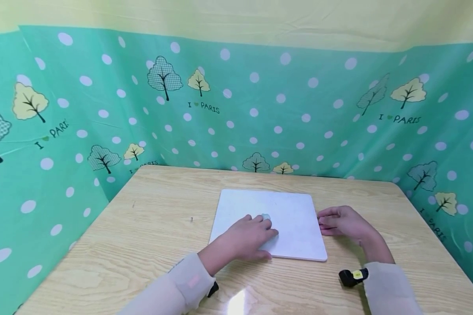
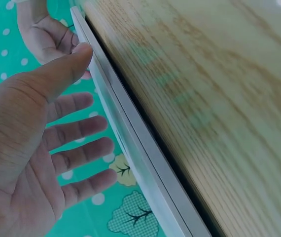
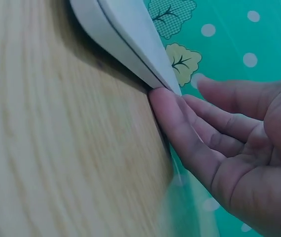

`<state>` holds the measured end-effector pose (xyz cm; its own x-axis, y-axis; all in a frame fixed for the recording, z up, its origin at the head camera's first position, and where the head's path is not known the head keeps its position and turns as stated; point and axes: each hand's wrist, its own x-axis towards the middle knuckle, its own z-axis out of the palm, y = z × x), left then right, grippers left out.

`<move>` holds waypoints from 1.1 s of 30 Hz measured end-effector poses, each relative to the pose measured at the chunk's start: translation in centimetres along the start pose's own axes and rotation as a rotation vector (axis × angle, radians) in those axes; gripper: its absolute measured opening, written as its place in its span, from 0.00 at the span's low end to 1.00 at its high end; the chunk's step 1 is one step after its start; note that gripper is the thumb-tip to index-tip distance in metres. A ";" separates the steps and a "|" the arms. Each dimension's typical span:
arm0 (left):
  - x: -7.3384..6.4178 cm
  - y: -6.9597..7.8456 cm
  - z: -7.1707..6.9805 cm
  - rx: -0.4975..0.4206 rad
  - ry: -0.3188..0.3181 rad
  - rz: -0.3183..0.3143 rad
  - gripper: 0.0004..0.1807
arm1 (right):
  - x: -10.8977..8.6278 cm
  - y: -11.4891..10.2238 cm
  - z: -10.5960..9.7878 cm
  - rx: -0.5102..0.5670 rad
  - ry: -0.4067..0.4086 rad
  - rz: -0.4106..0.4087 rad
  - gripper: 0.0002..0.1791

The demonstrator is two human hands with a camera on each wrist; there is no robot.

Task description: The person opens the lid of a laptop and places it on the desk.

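A white laptop [image 1: 295, 223], closed, lies flat on the wooden table; a thin seam runs along its side in both wrist views. My left hand [image 1: 246, 238] reaches over the laptop's front left part, fingers spread above the lid and thumb by the front edge. In the left wrist view those fingers [image 2: 84, 133] look straight and hold nothing. A small bluish mark [image 1: 265, 216] on the lid is partly covered by the fingers. At the right edge is my right hand [image 1: 344, 223]; in the right wrist view one fingertip [image 3: 162, 96] touches the laptop's side, with the thumb apart.
The light wooden table [image 1: 142, 245] extends around the laptop. A green dotted curtain [image 1: 236, 122] with trees hangs behind and along both sides. Black wrist devices [image 1: 352, 277] show at the sleeves. A small dark mark [image 1: 191, 219] is left of the laptop.
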<state>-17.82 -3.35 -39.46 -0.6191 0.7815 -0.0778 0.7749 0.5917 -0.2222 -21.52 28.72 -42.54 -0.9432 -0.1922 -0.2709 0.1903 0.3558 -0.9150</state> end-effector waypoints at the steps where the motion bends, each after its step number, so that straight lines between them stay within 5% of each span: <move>1: 0.0 0.0 0.0 0.002 0.002 0.002 0.35 | 0.0 0.1 0.0 -0.006 -0.001 -0.001 0.20; 11: 0.6 0.1 0.4 0.019 0.020 0.042 0.29 | 0.1 0.6 -0.2 -0.037 -0.008 -0.005 0.25; 20: 1.1 0.4 0.1 0.037 0.093 0.178 0.07 | 0.4 0.7 -0.3 -0.041 -0.015 -0.003 0.24; 33: 1.4 0.4 1.0 0.106 0.146 0.271 0.02 | 0.5 0.7 -0.2 -0.033 0.006 0.011 0.23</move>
<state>-18.49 -2.18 -40.68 -0.3617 0.9322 -0.0096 0.8865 0.3407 -0.3131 -21.92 29.09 -43.23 -0.9429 -0.1824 -0.2786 0.1915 0.3876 -0.9017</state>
